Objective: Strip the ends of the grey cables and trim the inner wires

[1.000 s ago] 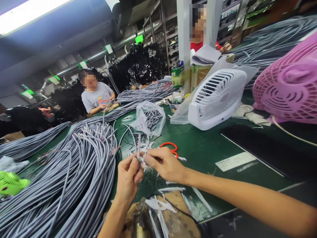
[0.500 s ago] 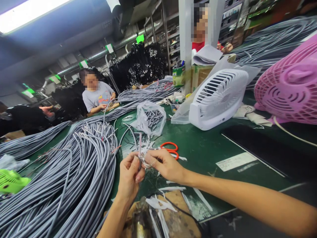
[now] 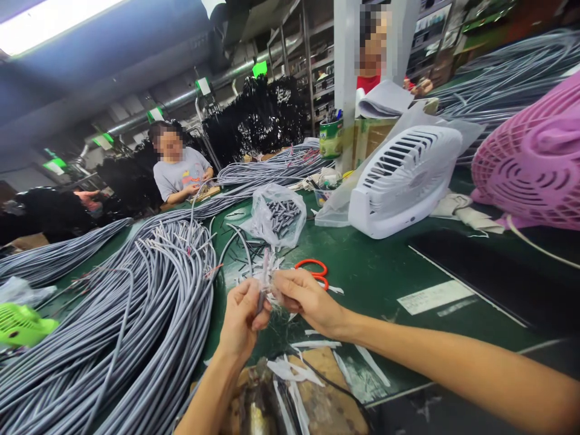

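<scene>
2 bare hands meet at the pale end of a grey cable above a green worktable

The left hand is closed around the cable, whose tip points upward; the right hand pinches wispy pale strands beside it, somewhat blurred. Just beyond are red-handled scissors, partly hidden by the right hand, and a clear plastic bag of short dark-grey tube pieces. A large bundle of grey cables spreads over the table's left side. White strips lie near the right forearm, and 2 fans, a white fan and a pink fan, stand farther right
</scene>
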`<state>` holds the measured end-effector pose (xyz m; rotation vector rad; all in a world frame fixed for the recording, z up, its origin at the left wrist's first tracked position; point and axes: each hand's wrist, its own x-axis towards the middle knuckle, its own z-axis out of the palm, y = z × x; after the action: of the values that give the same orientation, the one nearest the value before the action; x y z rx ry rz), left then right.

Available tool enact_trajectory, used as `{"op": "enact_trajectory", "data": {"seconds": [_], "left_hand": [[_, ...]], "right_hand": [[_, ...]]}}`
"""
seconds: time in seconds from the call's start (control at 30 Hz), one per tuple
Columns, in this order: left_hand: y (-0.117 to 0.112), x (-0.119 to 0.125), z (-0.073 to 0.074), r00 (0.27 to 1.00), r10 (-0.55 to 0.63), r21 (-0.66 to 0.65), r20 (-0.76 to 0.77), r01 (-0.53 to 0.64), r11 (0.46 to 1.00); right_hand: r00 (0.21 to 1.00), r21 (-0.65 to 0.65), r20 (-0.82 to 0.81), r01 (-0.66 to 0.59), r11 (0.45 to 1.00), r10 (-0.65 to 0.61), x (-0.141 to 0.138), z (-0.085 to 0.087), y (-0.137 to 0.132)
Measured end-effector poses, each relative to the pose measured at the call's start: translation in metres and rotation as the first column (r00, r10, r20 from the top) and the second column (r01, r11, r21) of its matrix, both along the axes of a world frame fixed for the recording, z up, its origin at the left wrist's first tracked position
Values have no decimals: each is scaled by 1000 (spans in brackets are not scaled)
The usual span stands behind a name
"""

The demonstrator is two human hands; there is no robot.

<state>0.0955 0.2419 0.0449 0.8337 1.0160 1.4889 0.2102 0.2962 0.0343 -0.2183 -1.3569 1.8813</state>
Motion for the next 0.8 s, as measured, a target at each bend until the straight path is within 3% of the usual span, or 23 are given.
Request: {"op": "enact_trajectory", "data": {"seconds": [0.33,0.57,0.8], "left_hand": [[-1,-5,-1,993,-114,-54,-32,113,992],[-1,-5,-1,992,-116,-27,-51,115,993],[2,-9,0,982,-179,35,-60,181,983]], "right_hand": [[998,-170,61,-12,985,23,5,6,-2],[999,-130,40,8,991,-3,8,14,2],[994,-64,22,106,992,-105,11,22,4]]}}
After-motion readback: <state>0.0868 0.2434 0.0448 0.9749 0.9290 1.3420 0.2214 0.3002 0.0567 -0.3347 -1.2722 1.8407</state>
